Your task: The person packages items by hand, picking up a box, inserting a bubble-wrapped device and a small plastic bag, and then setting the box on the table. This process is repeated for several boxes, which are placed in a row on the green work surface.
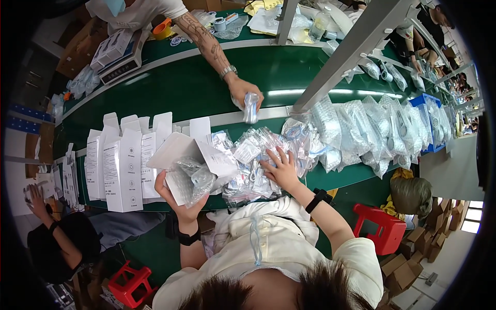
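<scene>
My left hand (181, 209) is closed round an open white box (175, 147), which is tilted with its flaps spread. A bubble-wrapped item (200, 178) shows in the mouth of the box; its kind is hidden by the wrap. Spread fingers of my right hand (284, 169) rest on a heap of small clear packets (245, 183) with white and blue contents. Whether a packet is pinched under the fingertips is not visible. Upright white boxes (123, 168) with open flaps stand left of my left hand.
Across the green bench (170, 85), a co-worker's hand (245, 93) holds a clear-wrapped item (251, 109). Bubble-wrapped items (361, 126) lie in a row at right, beside a blue bin (439, 142). A metal post (351, 57) slants over the bench. Red stools (380, 227) stand below.
</scene>
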### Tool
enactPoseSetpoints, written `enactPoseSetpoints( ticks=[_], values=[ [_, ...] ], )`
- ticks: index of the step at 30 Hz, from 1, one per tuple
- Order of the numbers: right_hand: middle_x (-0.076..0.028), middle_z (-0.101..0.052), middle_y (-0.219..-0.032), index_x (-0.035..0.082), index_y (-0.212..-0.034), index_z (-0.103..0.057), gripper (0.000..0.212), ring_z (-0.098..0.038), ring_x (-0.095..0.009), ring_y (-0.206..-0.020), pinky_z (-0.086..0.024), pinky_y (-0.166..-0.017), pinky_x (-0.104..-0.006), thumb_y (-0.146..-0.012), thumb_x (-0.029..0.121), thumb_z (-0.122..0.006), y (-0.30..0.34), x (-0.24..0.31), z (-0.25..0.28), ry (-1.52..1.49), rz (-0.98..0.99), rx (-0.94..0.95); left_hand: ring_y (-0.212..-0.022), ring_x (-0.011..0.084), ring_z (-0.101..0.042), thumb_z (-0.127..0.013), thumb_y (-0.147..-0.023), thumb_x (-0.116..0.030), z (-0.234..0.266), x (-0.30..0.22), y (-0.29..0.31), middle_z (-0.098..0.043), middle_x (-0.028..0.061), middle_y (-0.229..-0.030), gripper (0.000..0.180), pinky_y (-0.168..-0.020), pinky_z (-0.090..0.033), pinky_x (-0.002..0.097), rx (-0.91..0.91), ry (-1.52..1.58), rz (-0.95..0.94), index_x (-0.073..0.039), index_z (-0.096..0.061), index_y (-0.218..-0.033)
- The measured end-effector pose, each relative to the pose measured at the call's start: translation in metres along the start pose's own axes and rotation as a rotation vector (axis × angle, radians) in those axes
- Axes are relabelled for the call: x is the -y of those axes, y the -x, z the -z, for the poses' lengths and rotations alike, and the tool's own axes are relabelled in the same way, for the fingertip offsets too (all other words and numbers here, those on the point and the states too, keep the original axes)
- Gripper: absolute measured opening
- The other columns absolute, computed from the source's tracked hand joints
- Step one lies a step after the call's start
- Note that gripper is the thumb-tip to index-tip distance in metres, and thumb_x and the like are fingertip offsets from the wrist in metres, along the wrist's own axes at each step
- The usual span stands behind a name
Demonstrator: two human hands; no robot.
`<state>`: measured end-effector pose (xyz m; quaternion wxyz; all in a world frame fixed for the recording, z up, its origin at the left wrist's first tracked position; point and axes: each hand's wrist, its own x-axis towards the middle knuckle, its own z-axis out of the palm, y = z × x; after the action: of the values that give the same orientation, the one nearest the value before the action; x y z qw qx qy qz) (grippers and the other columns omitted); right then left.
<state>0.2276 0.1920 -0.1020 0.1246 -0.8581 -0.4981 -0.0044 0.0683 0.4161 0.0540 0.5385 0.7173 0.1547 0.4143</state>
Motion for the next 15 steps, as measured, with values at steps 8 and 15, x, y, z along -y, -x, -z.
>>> enactPoseSetpoints(
  ticks=[8,15],
  values=[
    [-0.005,-0.038,-0.129,0.023,-0.114,-0.051,0.047,-0.029,-0.032,-0.122,-0.018,-0.095,-0.0627,-0.069,0.032,-0.065,-0.051,0.017,0.010,0.021,-0.204,-0.045,-0.108,0.0248,-0.039,-0.077,-0.056,-0.018,0.001,-0.002,-0.002,-0.029,0.0113,-0.120,0.092,-0.091,-0.034,0.0371,-0.046,-0.005,0.010,-0.005,-0.020,-0.127],
    [-0.007,-0.042,-0.126,0.020,-0.111,-0.052,0.043,-0.031,-0.028,-0.123,-0.018,-0.102,-0.0538,-0.071,0.030,-0.062,-0.037,0.052,0.018,-0.378,0.752,0.059,-0.108,0.0247,-0.040,-0.077,-0.055,-0.016,0.004,-0.006,-0.007,-0.030,0.0109,-0.120,0.093,-0.092,-0.033,0.0366,-0.057,0.015,0.035,-0.005,-0.020,-0.128]
  ],
)
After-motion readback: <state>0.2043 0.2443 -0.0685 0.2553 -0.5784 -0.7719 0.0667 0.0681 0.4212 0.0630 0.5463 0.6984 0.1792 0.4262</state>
